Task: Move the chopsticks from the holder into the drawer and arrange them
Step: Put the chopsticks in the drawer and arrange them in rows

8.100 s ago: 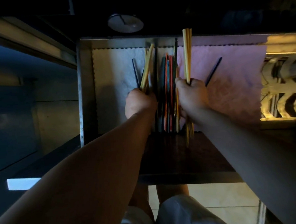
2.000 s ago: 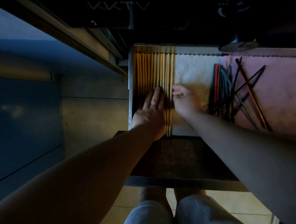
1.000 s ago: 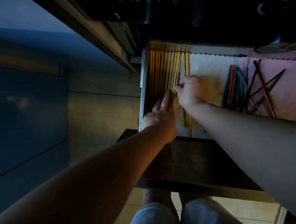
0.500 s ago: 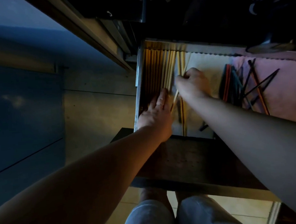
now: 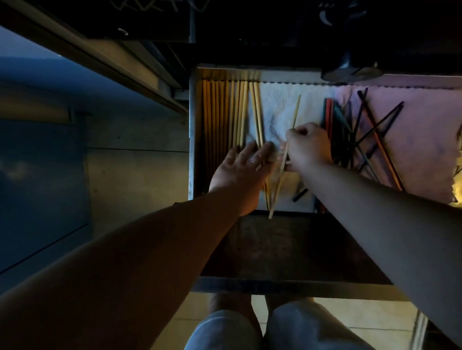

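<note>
Looking down into an open drawer (image 5: 193,128), everything placed off its left wall. Tight against that wall: a neat row of wooden chopsticks (image 5: 220,115), side by side, running front to back, with a few at the row's right edge splayed and not quite parallel. Left hand (image 5: 240,171) flat on the near end of that row, fingers released and spread, ring on one finger. Right hand (image 5: 308,147) just right of it, fingers pinched on a single loose wooden chopstick (image 5: 294,118), tilted diagonally, near tip poking out over the drawer's front edge. Under both hands, a white cloth liner (image 5: 279,103), mostly bare between the row and the next bunch, so decent open room there. Further right, a jumble of dark and coloured chopsticks (image 5: 358,138) crossing each other, partly on a pink cloth liner (image 5: 418,134). One dark stick (image 5: 299,194) alone near the front edge. Up on the dark counter edge above the drawer, scratched letters (image 5: 162,7), reading roughly like "KKTV", hard to be sure. Dark round object (image 5: 351,68) overhanging the back rim.
</note>
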